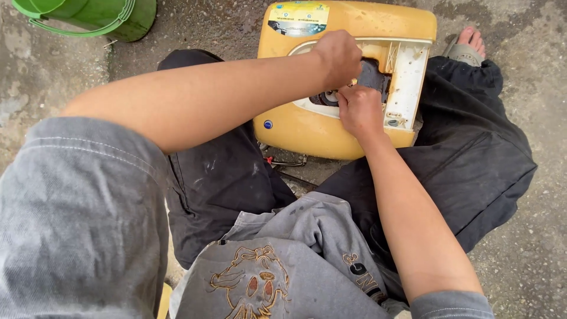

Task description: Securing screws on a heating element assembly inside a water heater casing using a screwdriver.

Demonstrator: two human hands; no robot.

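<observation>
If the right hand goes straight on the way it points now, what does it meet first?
Probably the dark round part inside the open panel of the yellow appliance. The right hand points up into that opening, beside the left hand; depth is unclear.

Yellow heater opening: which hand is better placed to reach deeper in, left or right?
Right, probably. The right hand sits at the edge of the dark opening of the yellow heater, fingers at the inner parts. The left hand crosses over from above, on the upper rim.

Yellow appliance casing (pixel 307 127) with white inner panel (pixel 407 74), green bucket (pixel 88 16), black trousers (pixel 218 177)
</observation>
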